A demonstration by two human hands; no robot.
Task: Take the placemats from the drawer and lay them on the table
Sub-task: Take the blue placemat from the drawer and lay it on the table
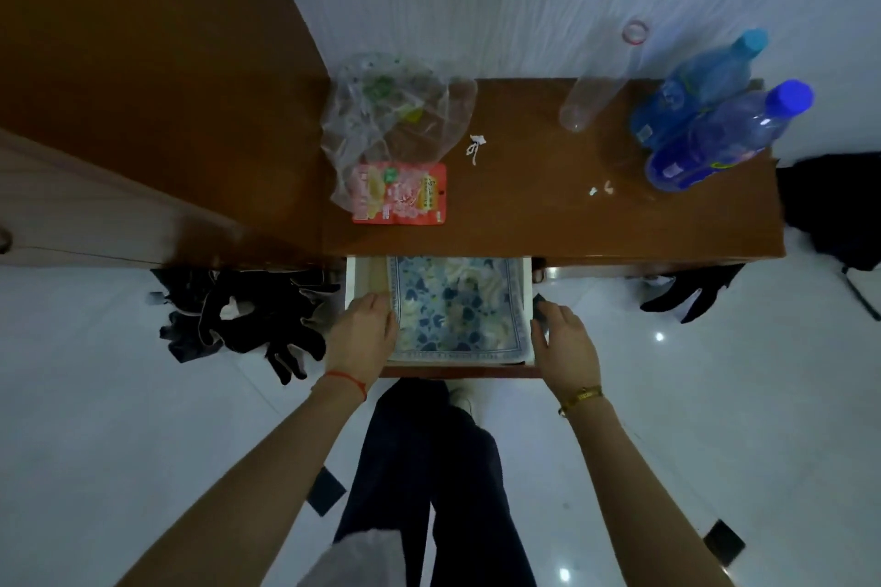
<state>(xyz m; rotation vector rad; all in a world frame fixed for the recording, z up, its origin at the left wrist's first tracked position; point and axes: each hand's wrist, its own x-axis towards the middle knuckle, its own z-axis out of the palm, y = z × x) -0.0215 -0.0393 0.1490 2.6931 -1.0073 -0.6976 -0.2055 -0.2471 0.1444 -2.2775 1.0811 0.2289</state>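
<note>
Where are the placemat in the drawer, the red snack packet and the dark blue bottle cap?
placemat point(457, 305): head view, middle of its blue floral pattern.
red snack packet point(410, 195): head view, centre of its printed front.
dark blue bottle cap point(789, 98): head view, top of the cap.

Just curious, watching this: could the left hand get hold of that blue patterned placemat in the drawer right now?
Probably yes. The drawer is open, nothing lies on the placemat, and the left hand is already at its left edge.

I see the tabletop point(548, 215) bare at its middle, between a plastic bag point(386, 119) and bottles point(705, 119) at either end.
</note>
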